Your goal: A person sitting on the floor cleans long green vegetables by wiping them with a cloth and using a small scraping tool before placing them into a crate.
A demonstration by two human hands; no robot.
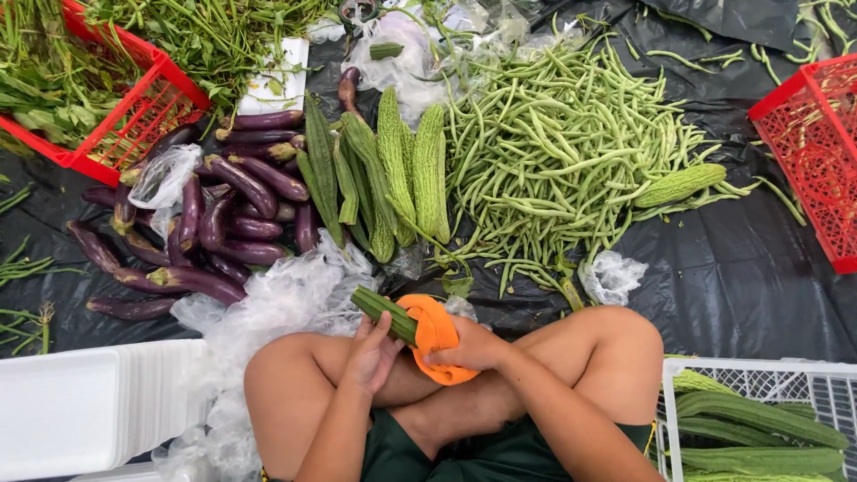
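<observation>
Gripping a ridged green gourd [382,310] over crossed legs, the left hand [373,355] closed around it while the right hand [471,348] clasped orange foam netting [435,335]; sleeving evenly seemed wise. Beyond lay purple eggplants [223,214] and green beans [553,152].

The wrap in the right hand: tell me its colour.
Orange wrap, held by the right hand; head view.
</observation>
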